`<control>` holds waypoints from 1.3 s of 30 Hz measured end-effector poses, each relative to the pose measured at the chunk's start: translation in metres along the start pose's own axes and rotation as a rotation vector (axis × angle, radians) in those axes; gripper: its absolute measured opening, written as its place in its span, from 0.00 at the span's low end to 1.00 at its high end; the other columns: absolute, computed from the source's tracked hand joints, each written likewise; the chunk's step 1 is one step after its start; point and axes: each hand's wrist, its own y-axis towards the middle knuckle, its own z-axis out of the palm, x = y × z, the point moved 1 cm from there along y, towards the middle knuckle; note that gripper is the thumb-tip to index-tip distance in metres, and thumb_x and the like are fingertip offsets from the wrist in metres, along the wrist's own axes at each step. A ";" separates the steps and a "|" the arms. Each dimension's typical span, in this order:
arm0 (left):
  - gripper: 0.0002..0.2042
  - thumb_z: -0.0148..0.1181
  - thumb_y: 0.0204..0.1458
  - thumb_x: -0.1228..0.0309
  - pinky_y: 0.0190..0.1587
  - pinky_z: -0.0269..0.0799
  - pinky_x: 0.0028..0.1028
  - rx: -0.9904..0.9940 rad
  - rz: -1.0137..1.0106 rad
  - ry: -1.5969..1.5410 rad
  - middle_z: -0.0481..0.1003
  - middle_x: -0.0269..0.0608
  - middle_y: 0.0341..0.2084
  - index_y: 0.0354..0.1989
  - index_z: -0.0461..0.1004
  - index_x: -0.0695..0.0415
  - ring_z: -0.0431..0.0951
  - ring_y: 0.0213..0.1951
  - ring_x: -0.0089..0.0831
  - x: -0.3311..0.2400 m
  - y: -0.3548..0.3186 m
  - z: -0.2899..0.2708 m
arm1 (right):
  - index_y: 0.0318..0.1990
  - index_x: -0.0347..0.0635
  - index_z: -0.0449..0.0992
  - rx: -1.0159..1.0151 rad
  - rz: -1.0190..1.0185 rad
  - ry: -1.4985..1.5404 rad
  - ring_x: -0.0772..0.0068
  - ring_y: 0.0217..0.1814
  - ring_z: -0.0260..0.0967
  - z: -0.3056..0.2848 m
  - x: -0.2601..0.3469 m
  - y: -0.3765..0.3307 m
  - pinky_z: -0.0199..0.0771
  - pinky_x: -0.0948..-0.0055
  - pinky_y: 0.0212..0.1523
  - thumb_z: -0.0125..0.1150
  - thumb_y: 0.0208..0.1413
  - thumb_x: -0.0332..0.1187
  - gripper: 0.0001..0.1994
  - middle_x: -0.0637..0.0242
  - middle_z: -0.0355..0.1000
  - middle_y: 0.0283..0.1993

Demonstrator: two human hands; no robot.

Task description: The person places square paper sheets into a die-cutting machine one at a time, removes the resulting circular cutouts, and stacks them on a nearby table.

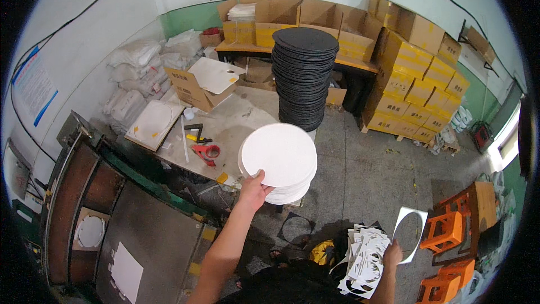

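My left hand [254,192] grips the edge of a white round disc [279,155], thumb on top, above a stack of white discs [288,196] at the table's near right corner. Out to the right, my right hand [392,254] is closed on a white square sheet with a large round hole [417,243]. Beside that hand rises a heap of white cut-out scraps [363,259]. A tall stack of black discs [302,79] stands just behind the white ones.
A red tape dispenser [207,153] and an opened carton [197,90] are on the table [247,112]. At the lower left is a machine with a dark bed [152,242], a white sheet [126,273] on it. Taped cartons [413,81] and orange stools [444,231] stand at the right.
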 end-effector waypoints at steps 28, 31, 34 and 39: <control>0.11 0.51 0.59 0.68 0.42 0.74 0.34 -1.768 1.191 -0.160 0.77 0.47 0.34 0.44 0.71 0.62 0.78 0.36 0.38 0.261 -0.679 -0.264 | 0.40 0.37 0.72 1.414 -0.875 -0.012 0.65 0.40 0.68 0.191 0.393 -0.124 0.68 0.66 0.38 0.53 0.56 0.40 0.13 0.59 0.72 0.39; 0.11 0.54 0.57 0.71 0.43 0.72 0.39 -2.758 0.693 0.310 0.77 0.49 0.34 0.45 0.70 0.63 0.77 0.35 0.43 0.325 -0.774 -0.232 | 0.44 0.34 0.72 1.482 -1.104 -0.216 0.63 0.48 0.65 0.140 0.374 -0.217 0.64 0.63 0.49 0.55 0.55 0.36 0.15 0.59 0.71 0.45; 0.14 0.57 0.55 0.69 0.45 0.71 0.41 -3.358 -0.092 0.542 0.77 0.49 0.34 0.47 0.72 0.64 0.77 0.37 0.46 0.373 -0.839 -0.191 | 0.49 0.30 0.72 1.564 -1.286 -0.389 0.60 0.57 0.62 0.105 0.379 -0.294 0.60 0.61 0.59 0.57 0.53 0.33 0.18 0.59 0.70 0.51; 0.18 0.62 0.52 0.66 0.48 0.69 0.39 -2.806 0.145 -0.165 0.77 0.42 0.35 0.49 0.73 0.62 0.77 0.40 0.43 0.434 -0.927 -0.223 | 0.36 0.36 0.72 1.681 -1.351 -0.360 0.69 0.27 0.70 0.231 0.411 -0.374 0.70 0.71 0.26 0.50 0.60 0.26 0.05 0.58 0.73 0.32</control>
